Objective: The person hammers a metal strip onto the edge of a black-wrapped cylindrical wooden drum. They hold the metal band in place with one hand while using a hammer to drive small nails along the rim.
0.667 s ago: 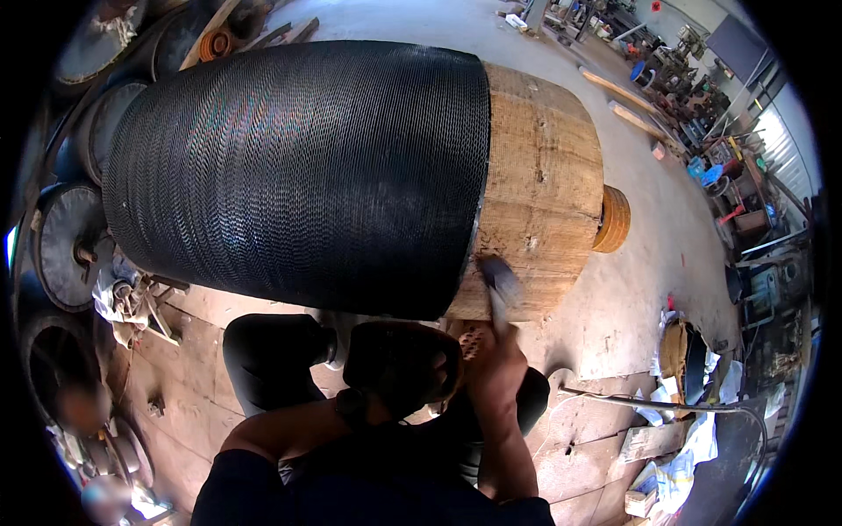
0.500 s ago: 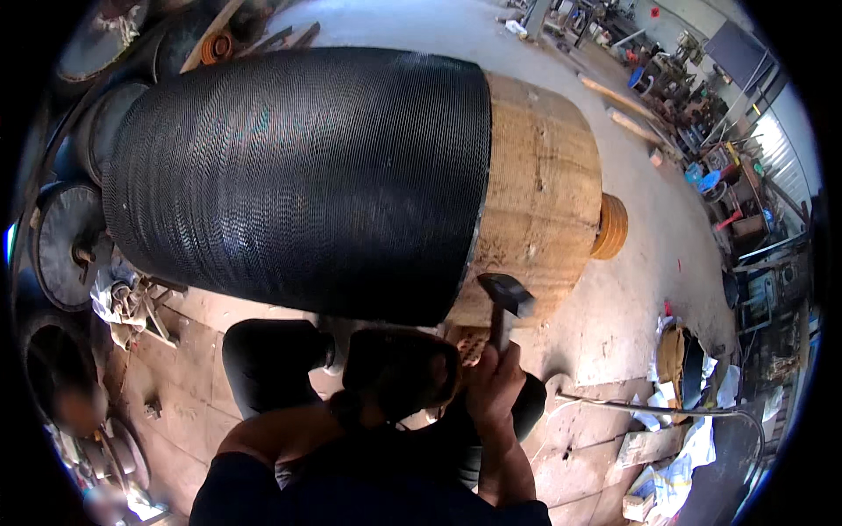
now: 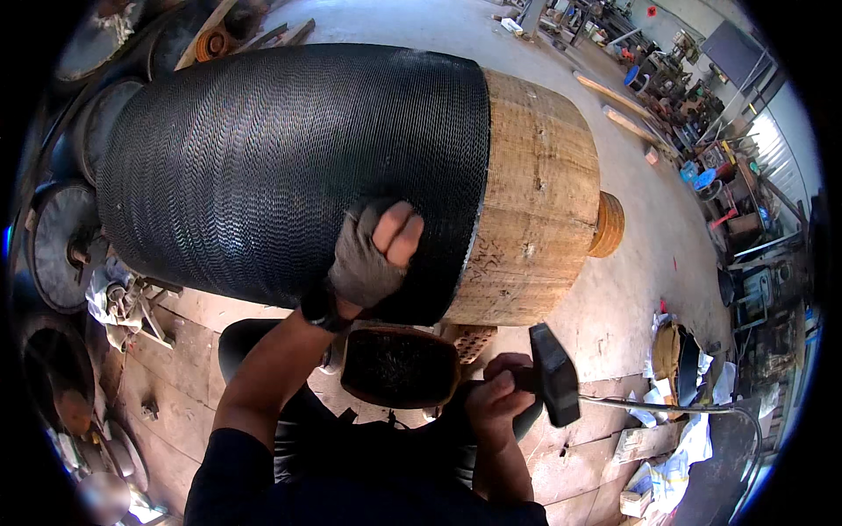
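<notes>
A large wooden roller (image 3: 539, 197) lies across in front of me, most of its length covered by a black, finely ridged layer (image 3: 289, 167). My left hand (image 3: 373, 259), in a grey glove with bare fingertips, is curled closed against that layer near its right end. Whatever its fingers pinch is too small or hidden to make out. Lower right, my bare right hand (image 3: 500, 403) grips a hammer (image 3: 555, 377) by the handle, its head apart from the roller. Between my knees is an open dark container (image 3: 399, 329) with tiny bits inside.
A brick with holes (image 3: 474, 342) is beside the container. Round dark drums (image 3: 66, 245) line the left side. On the right are a bent metal rod (image 3: 667, 406), wood pieces and white sacks (image 3: 693, 447). Timber beams (image 3: 614, 95) and cluttered equipment lie farther back.
My left hand has come up from the container onto the black layer. My right hand has brought the hammer down and right, away from the roller's near wooden edge.
</notes>
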Demonstrator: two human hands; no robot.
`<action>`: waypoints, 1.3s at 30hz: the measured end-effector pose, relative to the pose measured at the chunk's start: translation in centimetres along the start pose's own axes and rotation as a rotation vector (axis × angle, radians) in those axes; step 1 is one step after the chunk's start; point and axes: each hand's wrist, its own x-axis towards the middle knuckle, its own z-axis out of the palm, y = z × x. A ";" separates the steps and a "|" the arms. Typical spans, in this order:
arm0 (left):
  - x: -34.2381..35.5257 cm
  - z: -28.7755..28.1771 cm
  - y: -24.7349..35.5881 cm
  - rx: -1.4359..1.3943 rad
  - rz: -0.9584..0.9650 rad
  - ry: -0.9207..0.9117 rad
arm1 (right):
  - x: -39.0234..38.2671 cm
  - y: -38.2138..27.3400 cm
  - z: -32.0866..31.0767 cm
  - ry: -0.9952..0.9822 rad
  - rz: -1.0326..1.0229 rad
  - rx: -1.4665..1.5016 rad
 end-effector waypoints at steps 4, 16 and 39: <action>0.1 0.6 -0.1 0.025 -0.042 0.000 | 0.6 0.8 2.1 -0.168 0.267 -0.190; 1.2 1.3 -1.0 0.121 -0.027 -0.008 | 0.7 0.5 1.1 -0.105 0.247 0.019; -1.4 0.5 7.9 -0.355 -0.280 -0.233 | -1.8 0.7 1.0 -0.189 0.292 0.172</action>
